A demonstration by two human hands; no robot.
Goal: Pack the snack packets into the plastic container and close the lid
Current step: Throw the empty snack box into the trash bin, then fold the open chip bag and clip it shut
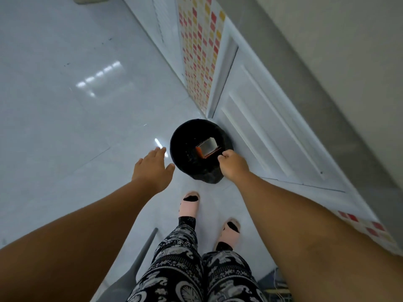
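An orange packet with a silver face point(207, 147) hangs tilted in the mouth of a round black bin point(185, 136) on the floor. My right hand point(233, 165) is over the bin's right rim, its fingers pinched together at the packet's right corner. My left hand point(152, 167) hovers just left of the bin, palm down, fingers spread and holding nothing. No plastic container or lid is in view.
The bin stands on a glossy white tiled floor point(65, 105) against a white panelled door point(261, 127). A wall with red and yellow tiles point(202, 51) runs behind it. My feet in pink slippers point(189, 203) are just in front; a grey chair point(139, 262) is at lower left.
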